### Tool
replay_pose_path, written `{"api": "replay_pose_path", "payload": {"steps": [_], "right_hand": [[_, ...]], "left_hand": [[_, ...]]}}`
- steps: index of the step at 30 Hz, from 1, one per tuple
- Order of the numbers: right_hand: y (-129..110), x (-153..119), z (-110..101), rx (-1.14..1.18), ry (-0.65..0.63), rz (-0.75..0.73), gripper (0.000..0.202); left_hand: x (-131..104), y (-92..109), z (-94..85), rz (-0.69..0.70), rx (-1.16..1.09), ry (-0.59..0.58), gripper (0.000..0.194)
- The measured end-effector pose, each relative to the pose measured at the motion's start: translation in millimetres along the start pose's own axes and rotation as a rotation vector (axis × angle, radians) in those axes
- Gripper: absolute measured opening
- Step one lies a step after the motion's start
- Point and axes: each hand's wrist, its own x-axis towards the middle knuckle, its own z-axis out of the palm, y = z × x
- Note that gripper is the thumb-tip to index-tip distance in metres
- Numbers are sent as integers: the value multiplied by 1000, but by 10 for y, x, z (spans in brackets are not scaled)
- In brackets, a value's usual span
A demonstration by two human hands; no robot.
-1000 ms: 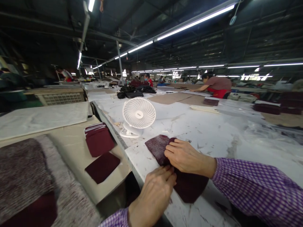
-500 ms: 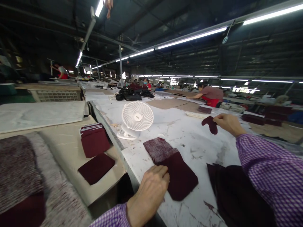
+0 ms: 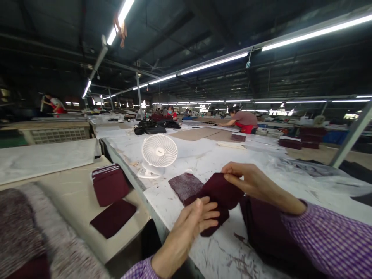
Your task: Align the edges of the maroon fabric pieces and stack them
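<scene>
Pinched between the thumb and fingers of my right hand [image 3: 247,180] is the upper edge of a maroon fabric piece [image 3: 222,190], raised over the table. My left hand [image 3: 193,224] has its fingers spread, palm turned toward the held piece, at its lower left. Beneath the held piece lies another maroon piece [image 3: 215,224], partly covered. A mottled grey-maroon piece [image 3: 186,186] lies flat behind my left hand. Under my right forearm is a larger dark maroon cloth [image 3: 267,228].
A white fan [image 3: 159,151] stands on the white table [image 3: 197,155] near its left edge. On the lower left surface lie a maroon stack [image 3: 110,186] and a single piece [image 3: 113,217]. A person [image 3: 242,119] leans over the table farther back.
My right hand has come inward and now holds a wider maroon piece above the one on the table. My left hand has lifted off the cloth and opened. The view has shifted right.
</scene>
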Motion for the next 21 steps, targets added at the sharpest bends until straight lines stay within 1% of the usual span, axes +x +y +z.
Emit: {"api": "replay_pose_path", "payload": {"steps": [2,4,5,6,7,8,10,11,12,13,15,18,19,21], "right_hand": [[-239,-184,131,-224,-21,-192,17],[-418,-374,300,-387,-104,-381,19],[-482,-466,392,-444,-117,-463,19],[-530,-554,485,-486,-103,-524,19],[-570,-636,571,-519,-69,-565,20],[-605,-713,643,-541,-21,-592,22],[-681,-840,724,-566,54,-609,27],[-722,-886,725,-564,65,-608,28],[-761,-917,701,-549,54,-602,27],[-792,-929,657,-517,35,-594,27],[-806,-903,537,-415,15,-560,27],[-708,-798,373,-261,93,-482,22],[-670,-775,332,-222,134,-464,21],[-642,-779,254,-169,209,-481,17]], "left_hand": [[-32,41,75,-78,-285,-62,70],[-72,80,130,-110,-420,-115,65],[-94,93,151,-117,-452,-121,59],[-115,98,167,-121,-465,-101,51],[-134,94,178,-127,-460,-53,43],[-150,82,183,-132,-439,22,37],[-175,43,170,-142,-363,173,34],[-189,25,153,-145,-316,205,33],[-205,13,130,-139,-271,204,30],[-225,9,103,-128,-230,173,27],[-280,30,49,-111,-160,59,24],[-370,105,-9,-137,-29,-93,27],[-391,129,-23,-142,28,-123,29],[-408,163,-51,-135,125,-134,31]]}}
